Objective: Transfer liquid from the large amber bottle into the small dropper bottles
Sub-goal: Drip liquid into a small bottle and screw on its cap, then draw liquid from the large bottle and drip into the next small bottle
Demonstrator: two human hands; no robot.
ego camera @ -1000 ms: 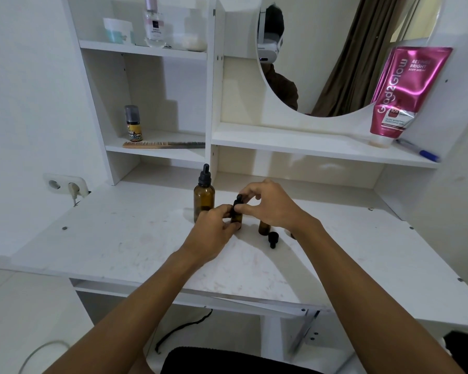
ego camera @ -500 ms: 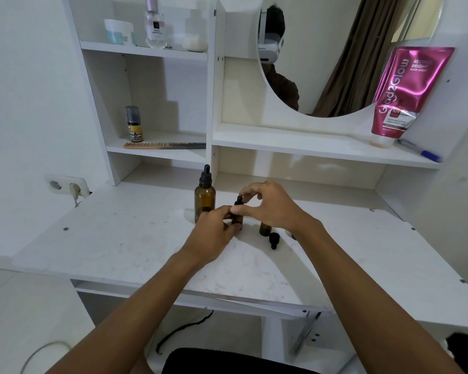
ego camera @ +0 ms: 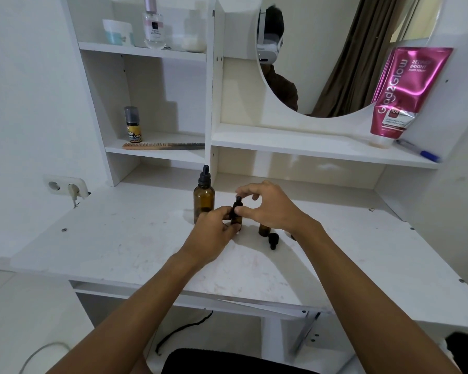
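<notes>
The large amber bottle (ego camera: 203, 198) stands upright on the white desk (ego camera: 119, 238) with its black dropper cap on. Just right of it, my left hand (ego camera: 214, 228) grips the body of a small dropper bottle (ego camera: 237, 215). My right hand (ego camera: 268, 206) pinches that bottle's black dropper cap with thumb and forefinger. A second small amber bottle (ego camera: 263, 229) stands uncapped under my right wrist, mostly hidden. Its loose black dropper cap (ego camera: 273, 240) lies on the desk beside it.
Shelves rise behind the desk with a comb (ego camera: 164, 145), a small yellow-labelled bottle (ego camera: 133, 125), jars, a pink tube (ego camera: 403, 93) and a blue pen (ego camera: 418, 151). A wall socket (ego camera: 65, 186) is at the left. A round mirror (ego camera: 335, 49) hangs above.
Both hands stay on the small dropper bottle; my right fingers have shifted slightly around its cap. Nothing else has moved.
</notes>
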